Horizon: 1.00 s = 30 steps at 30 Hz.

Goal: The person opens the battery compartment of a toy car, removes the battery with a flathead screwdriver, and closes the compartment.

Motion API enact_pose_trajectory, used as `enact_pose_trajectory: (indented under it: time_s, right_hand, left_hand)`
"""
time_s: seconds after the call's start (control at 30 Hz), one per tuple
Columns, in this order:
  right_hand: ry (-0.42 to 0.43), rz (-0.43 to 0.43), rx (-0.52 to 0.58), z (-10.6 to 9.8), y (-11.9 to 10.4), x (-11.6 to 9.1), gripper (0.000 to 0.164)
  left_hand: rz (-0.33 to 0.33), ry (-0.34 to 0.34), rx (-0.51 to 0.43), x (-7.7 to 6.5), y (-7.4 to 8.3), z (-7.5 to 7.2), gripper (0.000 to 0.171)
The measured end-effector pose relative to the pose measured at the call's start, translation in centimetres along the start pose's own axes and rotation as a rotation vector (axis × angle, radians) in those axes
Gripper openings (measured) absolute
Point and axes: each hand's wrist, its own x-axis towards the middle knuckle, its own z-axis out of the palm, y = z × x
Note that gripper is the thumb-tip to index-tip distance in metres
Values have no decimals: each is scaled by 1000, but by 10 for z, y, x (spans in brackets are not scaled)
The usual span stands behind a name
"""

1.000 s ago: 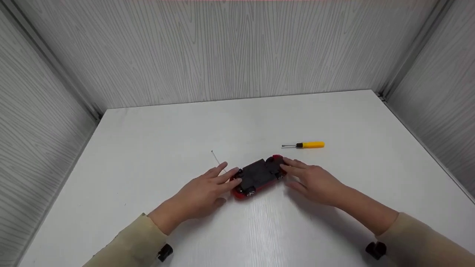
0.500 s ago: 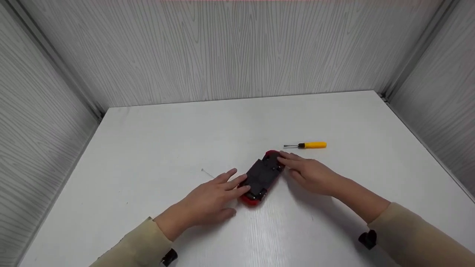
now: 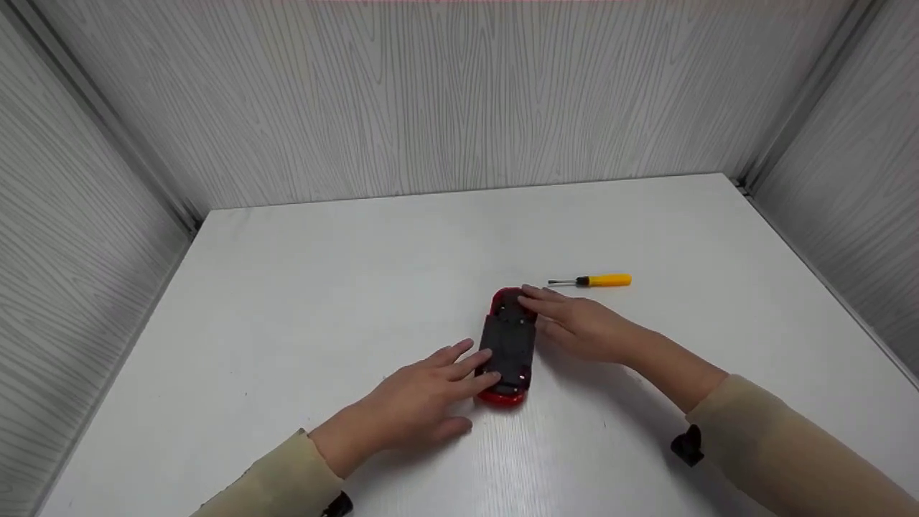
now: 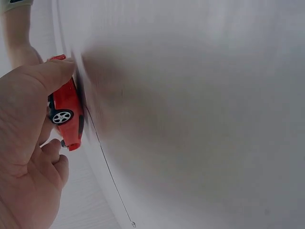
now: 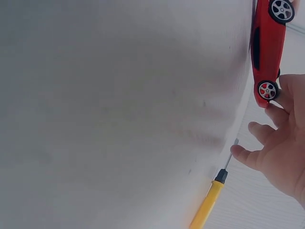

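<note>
A red toy car (image 3: 508,348) lies upside down on the white table, its black underside facing up and its length running away from me. My left hand (image 3: 420,402) rests extended fingers on the near end of the underside, its thumb apart from the car. The fingertips of my right hand (image 3: 585,327) touch the far right side. In the left wrist view a thin wire antenna (image 4: 108,164) with a small knob at its tip runs out from the car along the table. My left hand hides that wire in the head view.
A yellow-handled screwdriver (image 3: 607,280) lies beyond my right hand, its tip pointing left. Grey wood-grain panels (image 3: 431,100) wall the table (image 3: 323,287) at the back and on both sides.
Both hands have turned the toy car on the table from a slant to nearly straight away from me. Its antenna has swung out of sight behind the left hand.
</note>
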Motion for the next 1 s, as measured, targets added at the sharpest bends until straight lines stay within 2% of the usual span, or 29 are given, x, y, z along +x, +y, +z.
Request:
enact_pose_trajectory:
  time_s: [0.33,0.73,1.0]
  right_hand:
    - [-22,-3,44,-1,-1,9,51]
    - [-15,-51,66,2,-3,17,51]
    - [-25,-41,65,4,-2,19,52]
  left_hand:
    - [29,13,6,5,6,4,68]
    - [59,31,19,8,11,9,68]
    - [68,38,24,9,12,10,68]
